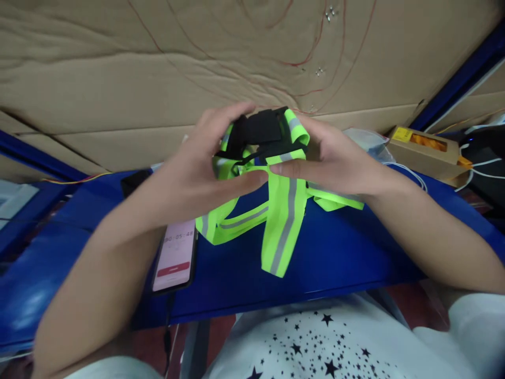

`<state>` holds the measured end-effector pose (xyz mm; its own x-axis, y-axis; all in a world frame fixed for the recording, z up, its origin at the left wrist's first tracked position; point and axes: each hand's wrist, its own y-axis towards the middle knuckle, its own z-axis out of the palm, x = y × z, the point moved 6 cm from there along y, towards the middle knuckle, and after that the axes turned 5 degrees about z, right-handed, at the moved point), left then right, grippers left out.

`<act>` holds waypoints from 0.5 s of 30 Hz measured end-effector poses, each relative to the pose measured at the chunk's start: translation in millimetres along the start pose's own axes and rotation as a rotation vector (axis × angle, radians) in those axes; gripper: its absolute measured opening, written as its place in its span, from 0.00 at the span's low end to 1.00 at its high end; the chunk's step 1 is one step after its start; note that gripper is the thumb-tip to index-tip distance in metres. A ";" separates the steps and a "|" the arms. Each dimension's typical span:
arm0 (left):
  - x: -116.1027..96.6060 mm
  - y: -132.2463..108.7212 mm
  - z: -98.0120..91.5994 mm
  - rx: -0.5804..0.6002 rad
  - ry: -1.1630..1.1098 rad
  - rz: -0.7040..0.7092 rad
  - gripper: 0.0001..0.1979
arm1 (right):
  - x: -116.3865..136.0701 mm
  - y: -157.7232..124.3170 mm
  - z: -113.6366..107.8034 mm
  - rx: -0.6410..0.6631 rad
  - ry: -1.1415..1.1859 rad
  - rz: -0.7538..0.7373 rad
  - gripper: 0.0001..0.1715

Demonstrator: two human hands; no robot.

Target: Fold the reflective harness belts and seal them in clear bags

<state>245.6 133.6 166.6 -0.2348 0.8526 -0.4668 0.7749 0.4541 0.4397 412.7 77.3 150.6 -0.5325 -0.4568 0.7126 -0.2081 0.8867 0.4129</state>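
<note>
A neon yellow-green strap (284, 221) with a grey reflective stripe hangs in loops over the blue table, joined to a black buckle piece (263, 128). My left hand (213, 163) grips the left side of the strap bundle, its thumb stretched across the front. On the right side, my right hand (329, 158) holds the strap, with the thumb pressed on the green band below the black piece. The two thumb tips nearly meet. One strap end dangles down toward the front edge, and another piece extends right, under my right hand. Some fingers are hidden behind the bundle.
A phone (176, 255) showing a timer lies on the blue table (335, 258) beside my left forearm. A black object (134, 181) is behind that forearm. At the right are a cardboard box (428, 152), a plastic bag (365, 142) and white cables. Cardboard panels stand behind.
</note>
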 end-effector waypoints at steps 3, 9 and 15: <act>9.6 -5.2 -15.2 -0.020 -0.312 -0.029 0.41 | 9.7 9.7 1.4 0.032 0.253 0.074 0.28; 30.5 3.5 -3.4 -0.173 -0.493 0.047 0.28 | 8.5 24.9 8.2 0.017 0.423 0.264 0.26; 51.8 15.2 38.8 -0.336 -0.725 -0.052 0.07 | -22.0 17.0 31.7 -0.090 0.206 0.250 0.22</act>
<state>268.0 174.7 119.3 0.2633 0.5002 -0.8249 0.5279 0.6410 0.5572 394.8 104.6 123.9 -0.3789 -0.2388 0.8941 -0.0134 0.9675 0.2527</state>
